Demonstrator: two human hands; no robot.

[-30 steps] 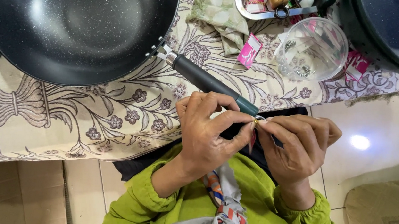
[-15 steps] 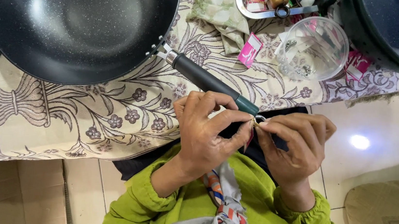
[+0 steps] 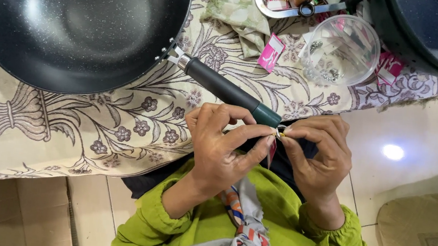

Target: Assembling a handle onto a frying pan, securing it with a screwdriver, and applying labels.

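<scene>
Floral tablecloth (image 3: pixel 122 130) covers the far half; its near edge hangs just left of the hands, with bare tile floor (image 3: pixel 416 131) open to the right. Black wok (image 3: pixel 74 18) sits far left, its dark handle (image 3: pixel 227 90) running toward the hands and ending right at the fingertips. 2nd dark pan (image 3: pixel 436 31) far right, clear plastic bowl (image 3: pixel 339 50) beside it. Left hand (image 3: pixel 221 150) and right hand (image 3: pixel 317 154) both pinch a small metal ring (image 3: pixel 280 132) at the handle's end.

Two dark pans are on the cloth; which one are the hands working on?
The big speckled wok on the left: its handle reaches both hands. The other pan sits apart, top right.
</scene>
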